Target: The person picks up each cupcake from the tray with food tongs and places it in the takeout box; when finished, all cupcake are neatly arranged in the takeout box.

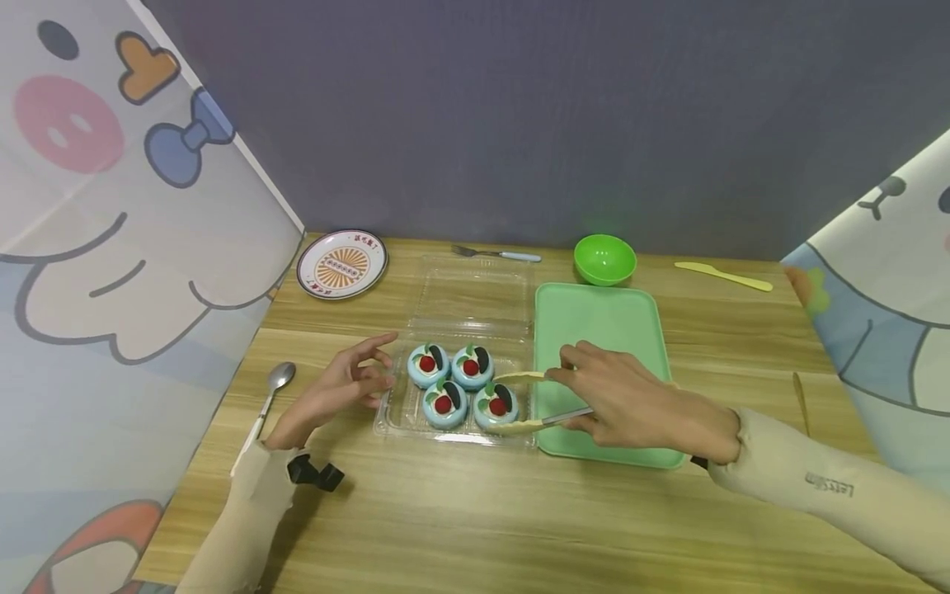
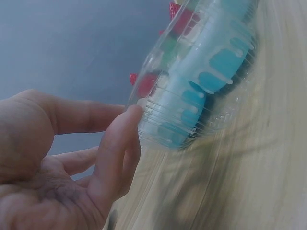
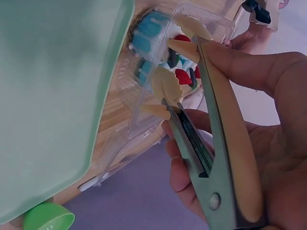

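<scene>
Several small blue cakes [image 1: 443, 404], topped with a red berry, green leaf and dark oval piece, sit in a clear plastic box [image 1: 456, 433] whose lid [image 1: 475, 293] lies folded back. My left hand [image 1: 343, 384] pinches the box's left rim between thumb and fingers; the left wrist view shows the fingertips [image 2: 132, 115] at that edge. My right hand [image 1: 623, 396] grips a pair of tongs [image 3: 235, 158] with cream scalloped tips. The tips are spread on either side of the front right cake [image 1: 496, 407]. Whether they touch it, I cannot tell.
A green tray [image 1: 601, 309] adjoins the box on the right, under my right hand. Behind stand a green bowl [image 1: 604, 260], a fork [image 1: 497, 253] and a patterned plate [image 1: 342, 264]. A yellow knife [image 1: 723, 275] lies back right, a spoon [image 1: 280, 376] at left.
</scene>
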{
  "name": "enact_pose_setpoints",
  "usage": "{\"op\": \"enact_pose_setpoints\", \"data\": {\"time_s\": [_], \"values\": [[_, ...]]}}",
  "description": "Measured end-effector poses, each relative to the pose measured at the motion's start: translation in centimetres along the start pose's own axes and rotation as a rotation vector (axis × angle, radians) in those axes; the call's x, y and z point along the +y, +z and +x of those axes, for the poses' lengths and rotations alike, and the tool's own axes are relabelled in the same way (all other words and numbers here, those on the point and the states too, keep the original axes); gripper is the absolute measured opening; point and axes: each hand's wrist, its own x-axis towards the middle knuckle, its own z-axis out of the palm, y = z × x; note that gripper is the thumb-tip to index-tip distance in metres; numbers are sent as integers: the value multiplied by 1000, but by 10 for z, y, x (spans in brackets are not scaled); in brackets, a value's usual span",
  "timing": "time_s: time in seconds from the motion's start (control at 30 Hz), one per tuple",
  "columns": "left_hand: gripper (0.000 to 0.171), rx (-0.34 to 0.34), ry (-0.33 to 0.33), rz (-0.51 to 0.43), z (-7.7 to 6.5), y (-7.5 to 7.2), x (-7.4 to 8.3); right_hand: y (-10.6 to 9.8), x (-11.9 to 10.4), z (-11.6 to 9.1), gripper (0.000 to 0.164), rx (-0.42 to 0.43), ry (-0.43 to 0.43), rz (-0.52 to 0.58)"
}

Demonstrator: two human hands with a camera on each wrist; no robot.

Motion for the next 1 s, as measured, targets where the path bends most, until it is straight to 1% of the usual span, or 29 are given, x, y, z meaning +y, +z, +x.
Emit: {"op": "enact_pose_setpoints", "data": {"time_s": [0.13, 0.27, 0.47, 0.53, 0.63, 0.73, 0.83, 1.0], "values": [[72, -8, 5, -1, 2, 0, 0, -3, 2, -2, 60, 7, 15, -24], [72, -15, 7, -5, 3, 0, -1, -7, 5, -6, 61, 27, 41, -20], [73, -14, -1, -1, 2, -2, -1, -18, 9, -21, 61, 92, 70, 40], [73, -14, -3, 1, 2, -2, -1, -21, 13, -26, 61, 105, 99, 59], [73, -14, -5, 0, 2, -2, 0, -25, 23, -35, 61, 121, 168, 91], [74, -15, -5, 0, 2, -2, -1, -24, 37, -46, 62, 159, 259, 102], [73, -13, -3, 8, 2, -3, -1, -21, 56, -59, 63, 194, 351, 93], [73, -10, 2, 16, 1, -3, -3, -13, 93, -81, 67, 207, 510, 90]]}}
